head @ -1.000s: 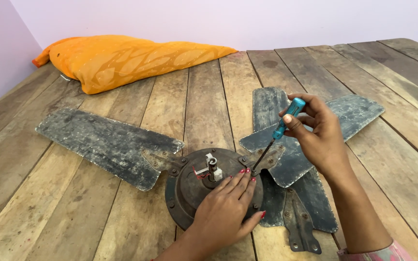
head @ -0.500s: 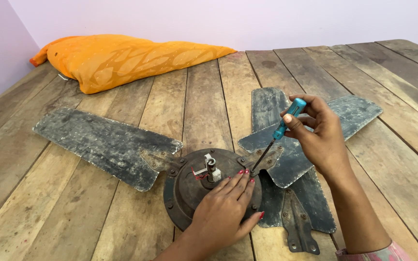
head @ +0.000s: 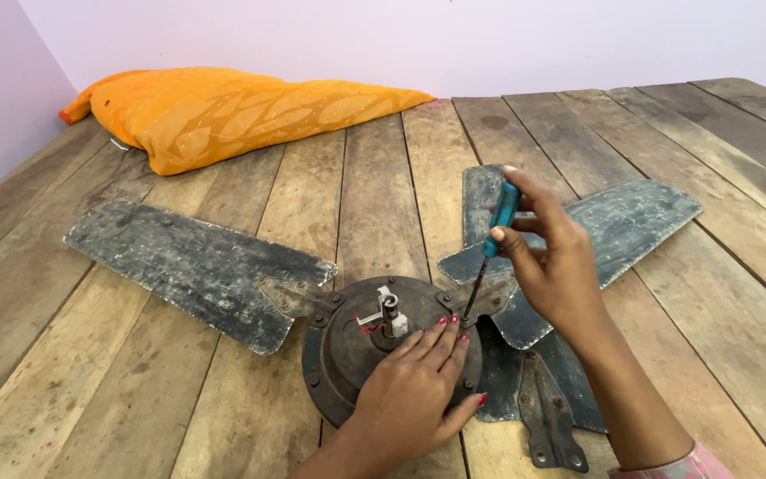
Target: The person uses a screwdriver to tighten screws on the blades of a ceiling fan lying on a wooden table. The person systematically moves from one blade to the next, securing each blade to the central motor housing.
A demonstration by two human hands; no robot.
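An old ceiling fan lies on a wooden plank floor [head: 223, 426], its round rusty motor hub [head: 347, 341] facing up with a short shaft in the middle. My left hand [head: 418, 390] rests flat on the hub's right side, fingers spread. My right hand [head: 547, 262] grips a blue-handled screwdriver [head: 500, 215], its thin shaft angled down to the hub's right rim by my left fingertips. One grey, weathered blade [head: 192, 266] stretches left from the hub. Another blade [head: 631, 222] extends to the right behind my right hand.
Detached blades and a metal bracket [head: 551, 426] lie stacked under my right forearm. An orange pillow [head: 232, 111] sits at the far left by the pale purple wall [head: 401, 35].
My right hand with the screwdriver has shifted only slightly at the hub's rim. The left hand stays pressed on the hub.
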